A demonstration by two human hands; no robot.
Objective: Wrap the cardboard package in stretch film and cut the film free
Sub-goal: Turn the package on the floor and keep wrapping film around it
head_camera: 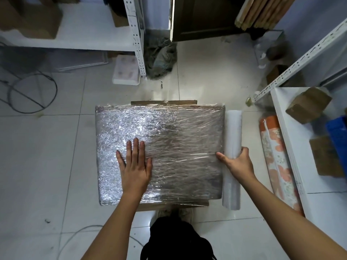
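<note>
- The right hand is wrapped around a long white roll of clear stretch film, fingers curled over its far side and thumb stretched out towards the package; the grip sits about midway along the roll.
- The roll lies along the right edge of the package, touching or just beside it, one end reaching away from the grip towards the door, the other back towards the person's feet.
- Straight across from that grip, the left hand lies flat with fingers spread and straight, palm pressing down on the film-covered top face.
- Between the two hands is the flat rectangular cardboard package, lying on the pale tiled floor and covered in wrinkled, shiny film; a strip of bare brown cardboard shows at its far edge and another at its near edge.
- On the outer side of the gripping hand, a patterned orange-and-white roll lies on the floor against a white shelf unit that holds small brown cardboard boxes.
- Beyond the package stand a white foam block, a grey crumpled cloth bundle and a dark wooden door.
- Far off past the flat hand, a black wire ring stand rests on the tiles.
</note>
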